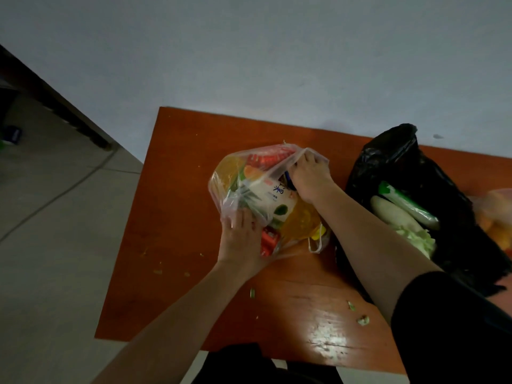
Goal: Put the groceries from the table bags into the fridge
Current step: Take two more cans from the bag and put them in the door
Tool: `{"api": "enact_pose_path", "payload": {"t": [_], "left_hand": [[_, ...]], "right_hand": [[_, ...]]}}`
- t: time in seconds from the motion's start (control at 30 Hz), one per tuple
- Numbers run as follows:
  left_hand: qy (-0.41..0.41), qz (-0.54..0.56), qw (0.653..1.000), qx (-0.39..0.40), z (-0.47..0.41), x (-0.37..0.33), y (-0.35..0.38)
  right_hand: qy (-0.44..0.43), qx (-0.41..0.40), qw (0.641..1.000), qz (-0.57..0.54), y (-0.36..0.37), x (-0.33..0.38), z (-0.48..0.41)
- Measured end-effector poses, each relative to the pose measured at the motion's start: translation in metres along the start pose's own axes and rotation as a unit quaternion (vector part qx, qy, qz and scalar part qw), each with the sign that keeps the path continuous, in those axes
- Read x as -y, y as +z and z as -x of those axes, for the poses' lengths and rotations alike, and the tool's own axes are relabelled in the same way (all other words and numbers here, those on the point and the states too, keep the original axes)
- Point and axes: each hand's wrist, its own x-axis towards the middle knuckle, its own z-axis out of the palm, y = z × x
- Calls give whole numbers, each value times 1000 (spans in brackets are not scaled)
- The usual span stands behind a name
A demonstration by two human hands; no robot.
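Observation:
A clear plastic bag [235, 173] full of groceries lies in the middle of the orange table [180, 151]. Inside it I see a white carton [273, 196], red packets [267, 239] and yellow packaging [302, 220]. My left hand [241, 236] grips the bag's near edge. At the bag's far side, my right hand [309, 176] pinches the rim of the plastic. A black bag [401, 159] to the right stands open, showing a white radish [396, 216], a green-and-white packet [407, 205] and cabbage [418, 236].
A third bag with orange fruit [496, 217] sits at the table's right edge. Small vegetable scraps [363, 320] lie on the table near me. A pale wall [277, 65] stands behind the table, and tiled floor [55, 217] lies to the left. No fridge is in view.

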Motion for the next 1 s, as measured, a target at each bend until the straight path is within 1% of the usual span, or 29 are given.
{"api": "enact_pose_path", "payload": {"t": [0.07,0.1,0.13,0.17,0.3,0.4,0.47,0.63,0.73,0.87,0.93,1.0], "left_hand": [[97,2,994,-53,0,-4,7],[147,-8,987,-66,-1,-4,9],[182,-20,981,-66,-1,-4,11],[197,-26,978,-57,-2,-3,11],[163,-28,986,-5,2,-5,9],[139,-66,988,30,5,-9,4],[135,-87,986,36,4,-12,0],[112,-81,990,17,7,-19,1],[112,-95,989,4,9,-18,5],[112,-61,992,-22,7,-14,14],[100,-14,994,-41,5,-10,19],[93,31,993,-69,5,-3,21]], "right_hand": [[6,7,1000,2,2,-3,-1],[9,16,1000,3,2,-4,-1],[11,23,1000,1,3,-5,0],[14,24,1000,-6,3,-6,1],[29,15,999,-21,5,-7,3],[24,16,1000,-8,9,-7,3],[23,2,1000,-17,11,-8,4],[21,1,998,-64,13,-13,7],[27,-3,997,-77,10,-13,7],[23,12,999,-30,11,-12,4],[20,8,1000,11,16,-11,4],[16,-9,1000,14,22,-11,7]]}}
